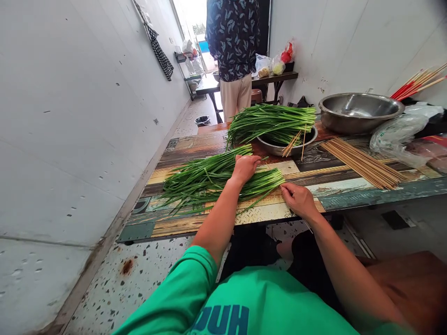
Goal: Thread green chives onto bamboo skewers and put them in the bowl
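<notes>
Long green garlic chives [206, 174] lie in loose bunches on the table, pale cut ends to the right. My left hand [246, 168] is over the middle of them, its fingers closed on some stems; the fingertips are partly hidden. At the pale ends of the nearer bunch [270, 179], my right hand [298, 199] is closed in a pinch. A thin stick, seemingly a bamboo skewer [308, 225], shows below that wrist; its tip is hidden. Behind, a larger heap of chives [272, 122] rests across a metal bowl [309, 139], with a few skewers [292, 143] at its front.
Many bamboo skewers [363, 163] lie on the table [167, 228] at right. Beyond them are a big steel basin [361, 114], plastic bags [398, 135] and red-tipped sticks [415, 86]. A person [233, 51] stands by a back table. A wall [70, 116] runs along the left.
</notes>
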Tool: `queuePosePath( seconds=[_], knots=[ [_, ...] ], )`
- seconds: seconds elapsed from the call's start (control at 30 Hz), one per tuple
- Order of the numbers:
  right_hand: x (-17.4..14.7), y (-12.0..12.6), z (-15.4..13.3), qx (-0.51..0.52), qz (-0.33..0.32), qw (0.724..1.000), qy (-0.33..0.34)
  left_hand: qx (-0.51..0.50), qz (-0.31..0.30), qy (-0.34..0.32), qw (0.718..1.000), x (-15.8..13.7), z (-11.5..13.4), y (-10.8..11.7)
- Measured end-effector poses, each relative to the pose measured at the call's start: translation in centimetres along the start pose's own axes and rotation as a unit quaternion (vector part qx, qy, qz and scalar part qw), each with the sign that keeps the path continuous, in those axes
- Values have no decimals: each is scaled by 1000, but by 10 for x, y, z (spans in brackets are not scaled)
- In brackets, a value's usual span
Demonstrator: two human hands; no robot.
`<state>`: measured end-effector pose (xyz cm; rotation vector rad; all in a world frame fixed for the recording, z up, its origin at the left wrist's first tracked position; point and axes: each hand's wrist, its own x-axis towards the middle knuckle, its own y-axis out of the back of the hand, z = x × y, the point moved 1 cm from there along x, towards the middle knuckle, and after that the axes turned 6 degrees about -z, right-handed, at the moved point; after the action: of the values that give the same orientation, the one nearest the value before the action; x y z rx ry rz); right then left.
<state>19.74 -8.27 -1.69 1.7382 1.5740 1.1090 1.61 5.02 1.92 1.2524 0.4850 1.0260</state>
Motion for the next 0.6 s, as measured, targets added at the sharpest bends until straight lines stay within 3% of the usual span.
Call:
queuePosePath(
  seconds=[0.3, 0.6],
  knots=[
    [0, 0, 1, 3, 7, 1000, 7, 11, -42, 40, 998, 0, 9, 1],
    [1, 1, 1, -10, 4, 1000, 2, 10, -40, 19, 999, 0, 9, 0]
  ],
)
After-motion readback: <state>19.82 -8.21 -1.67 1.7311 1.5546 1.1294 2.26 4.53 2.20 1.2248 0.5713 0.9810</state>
